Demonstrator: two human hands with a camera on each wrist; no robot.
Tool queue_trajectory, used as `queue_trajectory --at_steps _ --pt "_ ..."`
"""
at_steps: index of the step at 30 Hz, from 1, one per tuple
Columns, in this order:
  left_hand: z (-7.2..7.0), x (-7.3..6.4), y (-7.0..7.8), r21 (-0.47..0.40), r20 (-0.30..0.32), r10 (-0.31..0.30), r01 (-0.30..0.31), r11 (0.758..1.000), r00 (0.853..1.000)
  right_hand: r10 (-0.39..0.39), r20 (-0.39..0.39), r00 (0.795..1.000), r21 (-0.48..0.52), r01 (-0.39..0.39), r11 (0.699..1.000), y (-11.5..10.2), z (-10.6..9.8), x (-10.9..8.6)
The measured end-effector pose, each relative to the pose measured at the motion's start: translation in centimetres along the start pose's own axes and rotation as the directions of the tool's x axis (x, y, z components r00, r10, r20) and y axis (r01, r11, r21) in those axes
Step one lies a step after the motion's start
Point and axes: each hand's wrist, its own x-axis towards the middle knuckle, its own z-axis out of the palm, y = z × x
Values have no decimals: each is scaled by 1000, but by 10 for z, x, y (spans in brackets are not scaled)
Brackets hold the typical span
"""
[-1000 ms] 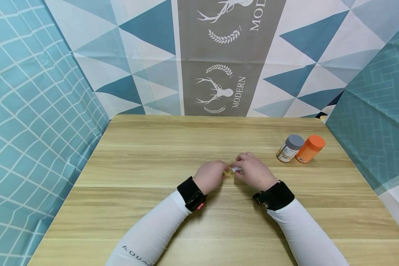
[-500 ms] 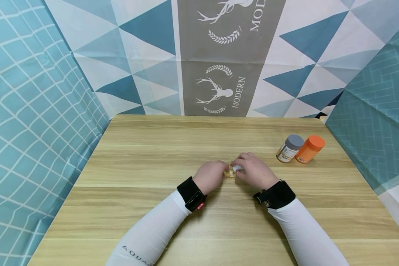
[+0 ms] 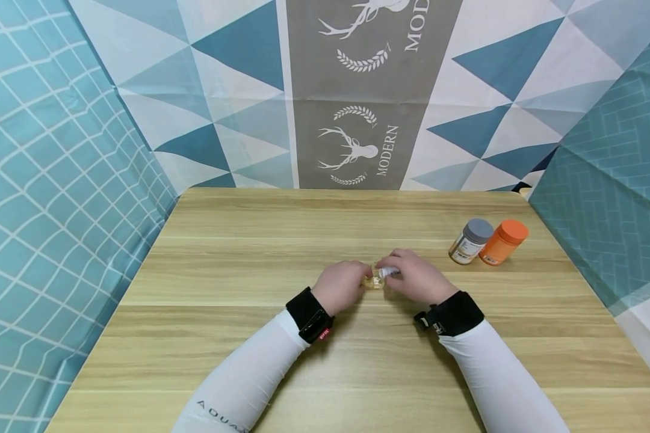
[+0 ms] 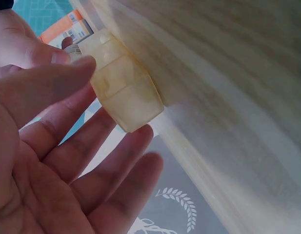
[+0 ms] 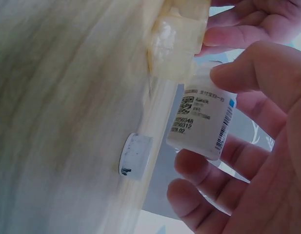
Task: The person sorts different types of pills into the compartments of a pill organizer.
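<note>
My left hand (image 3: 340,285) holds a small translucent yellow pill box (image 4: 128,92) between thumb and fingers, low over the wooden table. Divided compartments show through its walls; their contents are unclear. From the right, my right hand (image 3: 417,278) grips a small white pill bottle (image 5: 201,114) with printed text and a barcode. The bottle is tilted, its upper end close beside the box. That end is partly hidden by the thumb, so I cannot tell whether they touch. In the right wrist view, a small white cap-like piece (image 5: 135,156) sits on the table.
A grey-lidded bottle (image 3: 470,242) and an orange bottle (image 3: 504,242) stand side by side at the right back of the wooden table (image 3: 238,240). Patterned cloth hangs behind the table (image 3: 352,96) and along both sides.
The white bottle and my right hand have shifted slightly right, so more of the bottle and the pill box shows between the hands. My left hand stays nearly still.
</note>
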Motion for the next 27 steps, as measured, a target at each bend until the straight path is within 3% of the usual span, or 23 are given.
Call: queue_trajectory --at_steps 6,10,18,21,27 --pt "-2 4 -2 -26 -60 7 -9 1000 998 41 -56 998 172 -31 985 4 -4 -1" --pt "-4 5 -1 -127 -108 -22 8 992 994 60 -72 996 279 -38 959 2 -7 -1" --pt "-13 1 4 -363 -175 -97 28 931 980 101 -99 990 487 -40 872 -12 -15 -2" --pt "-16 0 6 -389 -191 -103 21 921 976 121 -101 987 527 -50 848 -25 -21 -3" --pt "-21 -1 8 -402 -217 -97 2 916 971 136 -71 988 640 -59 766 -54 -39 -8"
